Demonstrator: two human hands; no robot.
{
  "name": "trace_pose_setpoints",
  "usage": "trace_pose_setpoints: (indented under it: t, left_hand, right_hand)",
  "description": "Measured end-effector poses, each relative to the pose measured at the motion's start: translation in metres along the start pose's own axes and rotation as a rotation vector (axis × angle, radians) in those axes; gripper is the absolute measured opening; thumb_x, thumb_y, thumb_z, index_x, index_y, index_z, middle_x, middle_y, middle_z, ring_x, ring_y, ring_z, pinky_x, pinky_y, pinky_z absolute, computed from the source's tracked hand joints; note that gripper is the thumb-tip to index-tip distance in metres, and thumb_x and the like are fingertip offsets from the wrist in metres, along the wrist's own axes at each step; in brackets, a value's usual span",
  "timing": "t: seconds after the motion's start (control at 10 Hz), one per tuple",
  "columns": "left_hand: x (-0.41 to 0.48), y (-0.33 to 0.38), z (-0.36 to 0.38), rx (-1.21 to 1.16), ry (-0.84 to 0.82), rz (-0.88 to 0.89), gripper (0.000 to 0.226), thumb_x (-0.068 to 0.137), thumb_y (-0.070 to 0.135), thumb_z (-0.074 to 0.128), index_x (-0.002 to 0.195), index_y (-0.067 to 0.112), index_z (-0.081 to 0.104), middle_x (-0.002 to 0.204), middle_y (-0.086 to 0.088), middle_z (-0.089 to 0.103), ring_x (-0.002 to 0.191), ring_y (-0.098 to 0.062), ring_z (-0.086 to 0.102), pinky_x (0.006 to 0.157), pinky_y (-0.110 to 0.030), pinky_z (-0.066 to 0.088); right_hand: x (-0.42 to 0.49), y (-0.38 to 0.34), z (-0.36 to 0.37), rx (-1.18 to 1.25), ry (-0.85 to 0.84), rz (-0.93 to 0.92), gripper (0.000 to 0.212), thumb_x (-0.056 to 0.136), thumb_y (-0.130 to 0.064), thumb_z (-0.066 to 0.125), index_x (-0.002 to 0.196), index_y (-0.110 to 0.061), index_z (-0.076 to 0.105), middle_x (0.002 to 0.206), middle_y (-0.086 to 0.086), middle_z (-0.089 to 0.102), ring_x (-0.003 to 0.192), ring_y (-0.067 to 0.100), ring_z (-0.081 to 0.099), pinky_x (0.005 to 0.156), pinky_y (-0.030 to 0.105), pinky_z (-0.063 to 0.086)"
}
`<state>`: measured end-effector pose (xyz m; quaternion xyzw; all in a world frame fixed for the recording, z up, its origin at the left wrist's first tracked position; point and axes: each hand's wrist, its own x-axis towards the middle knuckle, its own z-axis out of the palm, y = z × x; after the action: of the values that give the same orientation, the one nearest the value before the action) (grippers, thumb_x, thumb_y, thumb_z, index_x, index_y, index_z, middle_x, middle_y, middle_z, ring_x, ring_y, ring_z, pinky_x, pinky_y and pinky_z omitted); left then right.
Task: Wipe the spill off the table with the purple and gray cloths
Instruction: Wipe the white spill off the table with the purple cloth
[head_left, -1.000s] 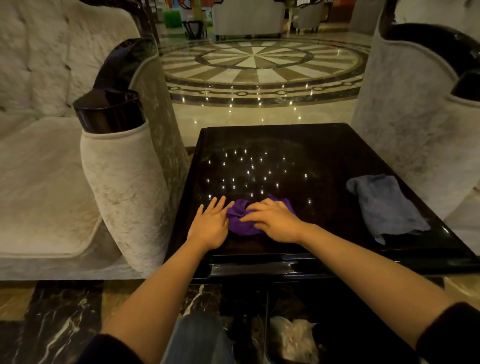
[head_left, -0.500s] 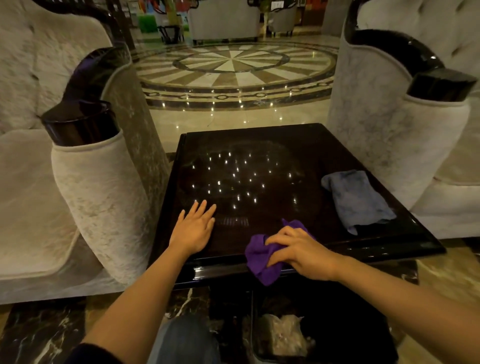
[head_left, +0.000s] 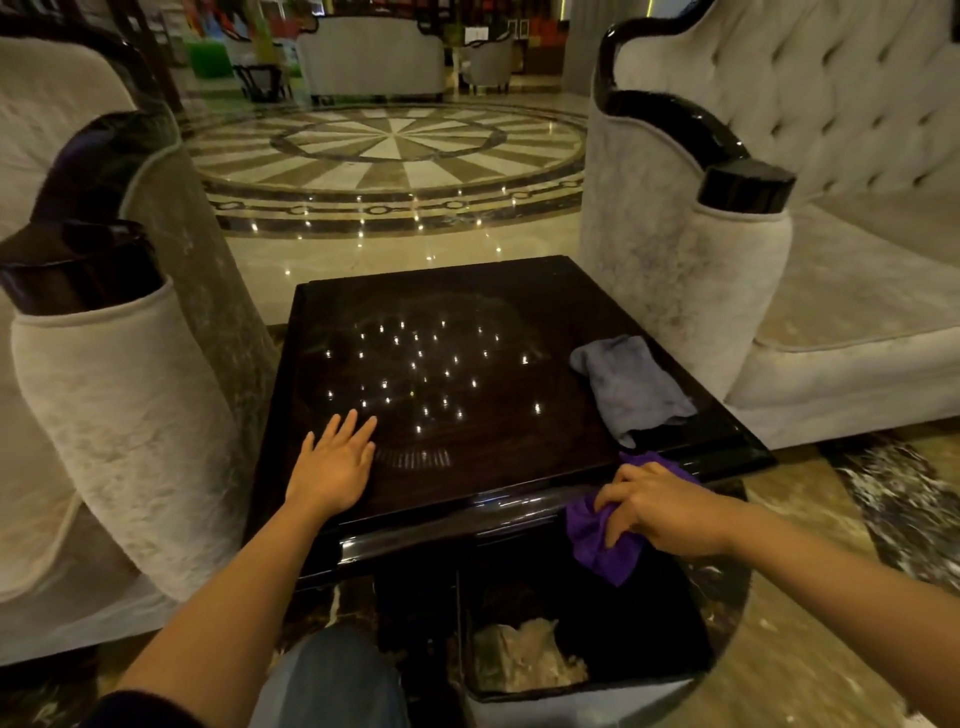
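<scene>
Dark glossy table (head_left: 467, 467) sits between two pale upholstered armchairs, left (head_left: 119, 395) and right (head_left: 779, 260), on a polished marble floor with a round inlaid pattern (head_left: 389, 150) beyond. Tabletop reflects many small ceiling lights.

Left hand (head_left: 332, 467): flat on the tabletop near the front-left edge, palm down, fingers extended and slightly spread. Holds nothing.

Right hand (head_left: 660, 506): at the front-right corner of the table, fingers curled down over the purple cloth (head_left: 597, 540), gripping it. Cloth is bunched; part lies on the table's front edge under the hand, the rest hangs below the edge.

Gray cloth (head_left: 631, 392): lying crumpled on the right side of the tabletop, just behind the right hand, touched by neither hand.

Spill: not clearly discernible against the dark reflective surface; a faint hazy ring on the centre may be smearing.

Below the table's front edge: a dark open bin (head_left: 587, 670) with light crumpled material inside. A knee in blue jeans (head_left: 327, 680) shows at bottom centre.
</scene>
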<state>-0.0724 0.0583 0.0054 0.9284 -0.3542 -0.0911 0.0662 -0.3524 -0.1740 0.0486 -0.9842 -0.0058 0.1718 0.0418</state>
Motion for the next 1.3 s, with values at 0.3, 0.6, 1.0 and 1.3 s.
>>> trace_pose_setpoints:
  t: [0.3,0.6,1.0,1.3]
  left_hand:
    - [0.003,0.0,-0.002,-0.012,-0.001,-0.014,0.048,0.099,0.034,0.019,0.146,0.026,0.013,0.157,-0.002,0.007,0.145,-0.021,0.002,0.118,-0.044,0.007]
    - [0.107,0.039,-0.03,-0.044,0.051,-0.008,0.047,0.097,0.033,0.028,0.143,0.022,0.026,0.153,-0.01,0.022,0.141,-0.027,0.021,0.111,-0.044,0.029]
    - [0.126,0.024,-0.002,0.008,-0.027,-0.06,0.051,0.095,0.048,0.016,0.143,0.038,0.002,0.158,0.0,-0.004,0.144,-0.02,-0.008,0.116,-0.051,-0.001]
    - [0.12,0.02,0.002,0.039,-0.012,-0.024,0.051,0.095,0.048,0.015,0.143,0.039,-0.001,0.157,0.002,-0.006,0.144,-0.019,-0.01,0.116,-0.049,-0.003]
  right_hand:
    - [0.007,0.019,-0.053,0.444,0.413,0.23,0.032,0.089,-0.004,0.051,0.119,-0.015,0.058,0.125,0.011,0.052,0.117,0.024,0.046,0.092,0.015,0.025]
    - [0.098,0.102,-0.111,0.526,0.615,0.429,0.036,0.094,-0.013,0.042,0.129,-0.017,0.047,0.13,0.016,0.048,0.12,0.03,0.045,0.106,0.035,0.029]
    - [0.159,0.156,-0.121,0.331,0.695,0.672,0.033,0.093,-0.021,0.043,0.126,-0.016,0.046,0.126,0.024,0.05,0.114,0.043,0.045,0.096,0.049,0.04]
    - [0.212,0.192,-0.108,0.325,0.657,0.75,0.026,0.094,-0.02,0.042,0.117,-0.008,0.046,0.123,0.028,0.049,0.112,0.046,0.043,0.092,0.049,0.04]
